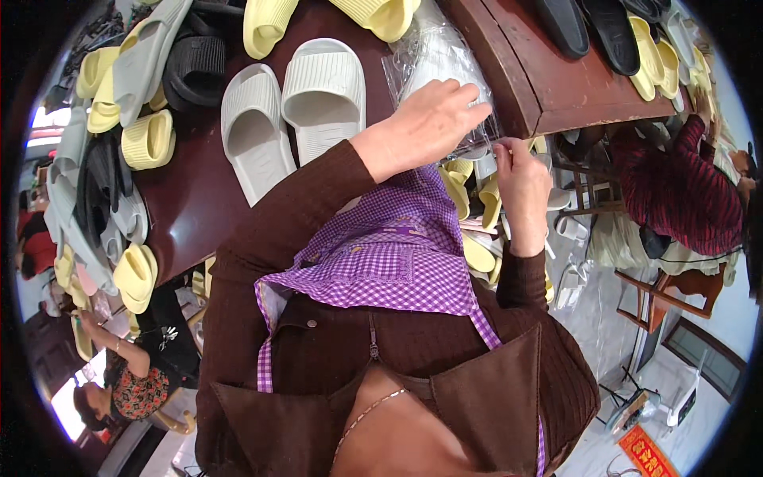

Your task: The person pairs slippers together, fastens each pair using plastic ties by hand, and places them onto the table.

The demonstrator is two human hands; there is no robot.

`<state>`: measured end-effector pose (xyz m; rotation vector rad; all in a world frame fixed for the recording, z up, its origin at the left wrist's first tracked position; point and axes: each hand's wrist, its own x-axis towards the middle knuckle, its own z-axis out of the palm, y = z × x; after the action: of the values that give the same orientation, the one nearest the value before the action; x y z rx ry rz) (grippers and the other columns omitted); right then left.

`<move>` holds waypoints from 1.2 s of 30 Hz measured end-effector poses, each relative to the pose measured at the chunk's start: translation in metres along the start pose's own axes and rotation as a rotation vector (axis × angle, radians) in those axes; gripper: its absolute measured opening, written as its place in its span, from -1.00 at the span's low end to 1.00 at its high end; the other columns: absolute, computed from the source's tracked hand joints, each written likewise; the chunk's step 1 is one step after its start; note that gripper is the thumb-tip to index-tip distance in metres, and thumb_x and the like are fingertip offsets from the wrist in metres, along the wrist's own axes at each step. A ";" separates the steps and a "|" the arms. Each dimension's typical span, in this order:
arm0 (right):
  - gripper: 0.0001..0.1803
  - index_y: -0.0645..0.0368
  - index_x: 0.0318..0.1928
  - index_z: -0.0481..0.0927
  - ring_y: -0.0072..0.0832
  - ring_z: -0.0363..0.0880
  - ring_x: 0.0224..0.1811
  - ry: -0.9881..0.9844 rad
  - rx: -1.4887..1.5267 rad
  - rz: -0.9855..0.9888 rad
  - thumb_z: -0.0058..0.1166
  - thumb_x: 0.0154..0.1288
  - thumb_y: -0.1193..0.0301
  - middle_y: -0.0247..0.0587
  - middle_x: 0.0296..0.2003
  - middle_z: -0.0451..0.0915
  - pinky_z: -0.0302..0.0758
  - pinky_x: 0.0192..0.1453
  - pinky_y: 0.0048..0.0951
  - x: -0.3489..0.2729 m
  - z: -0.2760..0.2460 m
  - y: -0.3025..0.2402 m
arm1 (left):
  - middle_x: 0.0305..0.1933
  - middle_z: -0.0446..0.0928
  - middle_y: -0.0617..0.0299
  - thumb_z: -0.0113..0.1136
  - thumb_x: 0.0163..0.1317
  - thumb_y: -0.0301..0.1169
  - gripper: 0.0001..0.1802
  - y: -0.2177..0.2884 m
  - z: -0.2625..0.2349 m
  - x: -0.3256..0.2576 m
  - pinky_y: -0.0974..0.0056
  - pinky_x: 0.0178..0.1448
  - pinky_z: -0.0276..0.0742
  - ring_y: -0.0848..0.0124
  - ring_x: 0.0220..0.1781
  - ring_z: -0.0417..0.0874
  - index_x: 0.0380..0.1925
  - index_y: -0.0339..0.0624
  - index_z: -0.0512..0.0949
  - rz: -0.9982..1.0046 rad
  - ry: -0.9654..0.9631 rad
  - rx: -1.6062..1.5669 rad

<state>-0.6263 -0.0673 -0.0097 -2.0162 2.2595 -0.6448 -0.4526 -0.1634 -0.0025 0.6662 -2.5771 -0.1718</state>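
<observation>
My left hand (433,123) reaches across to a pile of clear plastic bags (441,52) at the table's right end. Its fingers are curled down onto the plastic, and their tips are partly hidden. Beside it, my right hand (524,187) is raised just past the table edge, thumb and fingertips pinched on the edge of a clear plastic bag that stretches between both hands. To the left of the bags lies a pair of pale grey slide slippers, the left one (253,131) and the right one (322,99), soles down and side by side, neither one touched by a hand.
The dark red table (179,203) carries yellow, grey and black slippers at left, including a yellow slipper (149,141). More yellow slippers (491,199) lie below the right edge. One person (679,187) sits at right, another (139,370) at lower left. A wooden stool (668,296) stands at right.
</observation>
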 end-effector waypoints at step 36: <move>-0.79 0.08 -0.70 0.40 -0.71 0.18 -0.88 0.050 2.393 -1.266 0.05 -0.03 0.59 -0.50 -0.86 0.33 0.04 -0.78 -0.67 -0.015 -0.160 0.037 | 0.19 0.45 0.29 0.20 0.16 -0.33 -0.62 -0.030 0.037 0.009 0.23 0.08 0.36 0.36 0.07 0.47 0.01 -0.10 0.51 -0.111 -0.014 0.069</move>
<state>-0.7072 -0.0068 0.1210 -1.1084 -0.7868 -1.7158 -0.4643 -0.1935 -0.0384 0.8370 -2.5706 -0.1235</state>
